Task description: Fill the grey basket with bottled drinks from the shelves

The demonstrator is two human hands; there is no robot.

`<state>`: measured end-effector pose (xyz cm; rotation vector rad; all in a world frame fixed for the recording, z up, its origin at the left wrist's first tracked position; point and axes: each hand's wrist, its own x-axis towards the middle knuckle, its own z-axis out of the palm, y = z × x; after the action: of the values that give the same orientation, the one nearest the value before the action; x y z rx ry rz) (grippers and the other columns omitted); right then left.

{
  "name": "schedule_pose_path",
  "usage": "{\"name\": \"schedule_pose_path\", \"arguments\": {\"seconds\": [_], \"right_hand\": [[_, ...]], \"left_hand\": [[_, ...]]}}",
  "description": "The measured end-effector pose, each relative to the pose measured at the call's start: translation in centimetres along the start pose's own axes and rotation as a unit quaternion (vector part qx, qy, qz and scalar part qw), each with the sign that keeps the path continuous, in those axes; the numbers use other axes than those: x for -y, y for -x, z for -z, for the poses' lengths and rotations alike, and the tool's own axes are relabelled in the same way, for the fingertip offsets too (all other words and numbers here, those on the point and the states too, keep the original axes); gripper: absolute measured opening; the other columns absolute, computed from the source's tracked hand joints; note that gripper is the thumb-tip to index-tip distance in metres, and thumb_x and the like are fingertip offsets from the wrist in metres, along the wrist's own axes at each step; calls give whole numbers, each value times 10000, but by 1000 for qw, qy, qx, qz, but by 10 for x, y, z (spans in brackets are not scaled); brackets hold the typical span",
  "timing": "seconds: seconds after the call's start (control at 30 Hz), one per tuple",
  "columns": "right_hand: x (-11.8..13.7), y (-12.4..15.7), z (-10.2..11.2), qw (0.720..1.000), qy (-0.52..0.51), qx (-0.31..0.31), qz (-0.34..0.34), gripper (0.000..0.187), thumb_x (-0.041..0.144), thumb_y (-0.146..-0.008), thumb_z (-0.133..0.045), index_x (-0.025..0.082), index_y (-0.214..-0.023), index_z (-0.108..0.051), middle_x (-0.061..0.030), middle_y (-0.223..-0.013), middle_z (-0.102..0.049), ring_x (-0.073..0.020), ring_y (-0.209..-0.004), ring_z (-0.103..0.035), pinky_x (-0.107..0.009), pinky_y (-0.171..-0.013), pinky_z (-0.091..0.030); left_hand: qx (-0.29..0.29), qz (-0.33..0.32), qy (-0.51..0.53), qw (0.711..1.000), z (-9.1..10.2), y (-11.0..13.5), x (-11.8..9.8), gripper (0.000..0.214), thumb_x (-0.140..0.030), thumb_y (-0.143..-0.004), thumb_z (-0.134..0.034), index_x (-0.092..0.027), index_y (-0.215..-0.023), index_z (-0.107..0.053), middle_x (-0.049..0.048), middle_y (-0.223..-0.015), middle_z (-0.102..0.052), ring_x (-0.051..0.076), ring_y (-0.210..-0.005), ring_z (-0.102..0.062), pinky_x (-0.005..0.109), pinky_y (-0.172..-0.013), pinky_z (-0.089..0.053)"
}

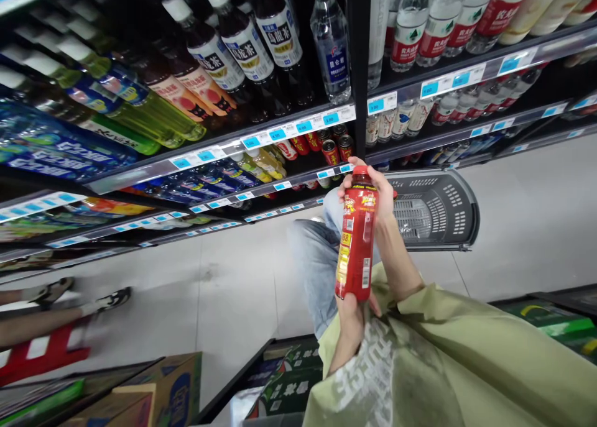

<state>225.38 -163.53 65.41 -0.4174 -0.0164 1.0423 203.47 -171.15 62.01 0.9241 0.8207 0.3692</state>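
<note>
A red plastic bottle (357,240) with a red cap and yellow print on its label is held in front of my chest, cap end away from me. My right hand (381,194) wraps round its upper part near the cap, with fingertips showing on the far side. At the bottle's base is my left hand (353,312), supporting it from below; its fingers are mostly hidden behind the bottle. Just beyond my right forearm, a grey shopping basket (459,212) rests on the floor, with clear plastic-wrapped goods visible inside.
Drink shelves (298,125) stretch along the far side, stocked with dark tea bottles (245,51), water bottles (410,23) and red cans (330,152). Cardboard boxes (158,386) stand at the lower left. Another person's feet (112,299) appear at the left, beside a red-and-white object (44,352).
</note>
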Motion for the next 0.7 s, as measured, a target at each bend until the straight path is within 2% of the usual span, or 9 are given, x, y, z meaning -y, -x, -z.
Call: {"name": "schedule_pose_path", "arguments": {"seconds": [0.07, 0.1, 0.2, 0.27, 0.33, 0.53, 0.7], "right_hand": [[2, 1, -2, 1000, -2, 18, -3, 362, 510, -1007, -553, 247, -1241, -636, 57, -659, -596, -163, -658, -677, -272, -620, -604], [2, 1, -2, 1000, -6, 25, -3, 360, 515, -1012, -546, 248, -1238, -630, 66, -638, -569, -159, -635, -664, -268, -613, -602], [1, 0, -2, 999, -16, 42, -9, 346, 524, -1018, -538, 241, -1196, -628, 80, -598, -507, -149, -588, -634, -256, -599, -597], [0, -1, -3, 999, -17, 47, -14, 333, 525, -1022, -533, 233, -1149, -632, 80, -593, -497, -146, -577, -625, -257, -599, -597], [-1, -2, -3, 999, -12, 43, -15, 326, 527, -1026, -527, 230, -1112, -631, 79, -595, -495, -145, -577, -622, -261, -607, -599], [-4, -4, 1, 999, -9, 44, -8, 309, 512, -1026, -523, 230, -1085, -634, 80, -597, -493, -138, -583, -610, -258, -628, -594], [-10, -7, 5, 998, 31, 55, 15, 365, 580, -988, -573, 232, -1081, -626, 75, -587, -506, -152, -598, -612, -258, -615, -578]], "left_hand": [[39, 18, 78, 996, -6, 5, 2, 831, -1037, -667, -453, -222, -547, -555, 21, -374, -409, 155, -307, -399, 306, -341, -261], [57, 28, 117, 991, -9, 8, 3, 842, -1022, -707, -431, -209, -577, -610, 16, -363, -389, 147, -289, -373, 299, -332, -228], [101, 56, 211, 971, -13, 14, 3, 829, -965, -773, -469, -197, -860, -767, -23, -353, -357, 131, -257, -320, 276, -335, -181], [113, 56, 239, 963, -12, 15, 3, 806, -933, -789, -516, -208, -1018, -785, -43, -352, -343, 129, -258, -308, 265, -348, -188], [115, 57, 248, 960, -9, 13, 3, 798, -913, -804, -532, -207, -1076, -786, -54, -360, -335, 125, -270, -298, 258, -361, -208], [108, 39, 257, 960, -4, 9, 4, 756, -896, -818, -541, -221, -1067, -773, -63, -406, -337, 106, -314, -275, 248, -384, -223], [92, 14, 252, 963, -8, 8, 6, 682, -882, -819, -565, -234, -945, -737, -57, -435, -329, 109, -350, -282, 256, -408, -209]]}}
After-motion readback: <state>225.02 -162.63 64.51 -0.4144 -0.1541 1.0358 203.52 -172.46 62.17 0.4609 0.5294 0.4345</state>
